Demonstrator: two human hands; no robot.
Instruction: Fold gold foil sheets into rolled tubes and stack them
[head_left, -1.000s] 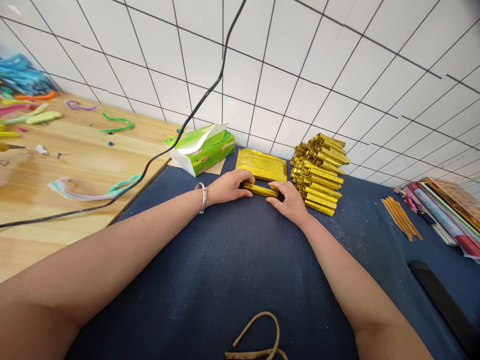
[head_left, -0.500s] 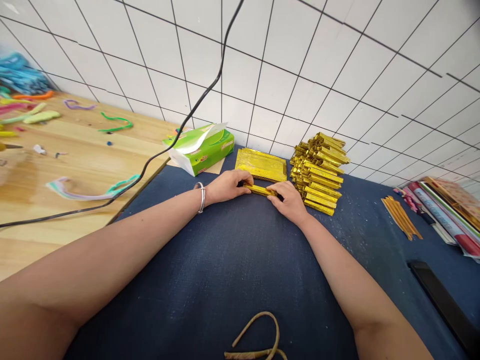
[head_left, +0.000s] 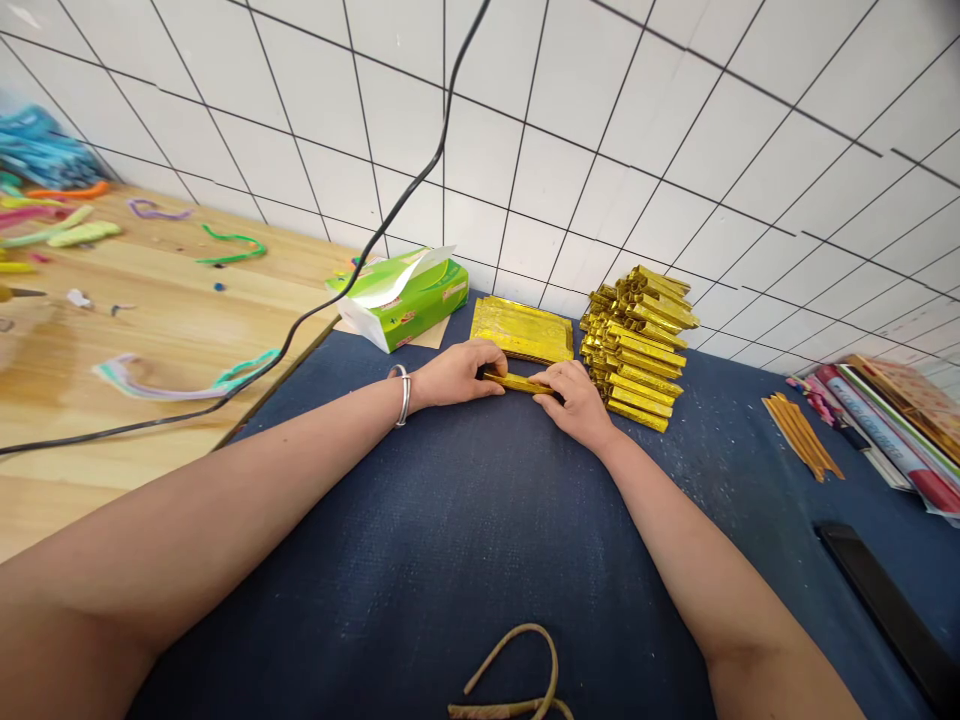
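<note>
On the dark blue cloth (head_left: 465, 540), my left hand (head_left: 457, 373) and my right hand (head_left: 579, 400) both pinch a narrow folded strip of gold foil paper (head_left: 516, 382) lying flat between them. A silver bangle (head_left: 405, 394) sits on my left wrist. Just behind the strip lies a flat stack of gold foil sheets (head_left: 523, 329). To the right of my right hand stands a tall pile of folded gold strips (head_left: 640, 346).
A green tissue box (head_left: 399, 297) stands left of the foil sheets. A black cable (head_left: 300, 320) crosses the wooden table (head_left: 135, 330), which holds coloured pipe cleaners. Orange sticks (head_left: 802, 434), books (head_left: 900, 430) and a black bar (head_left: 885, 600) lie at right. A tan cord loop (head_left: 517, 675) lies near me.
My right hand has slid a little left along the gold strip, covering more of it. The left hand has barely moved.
</note>
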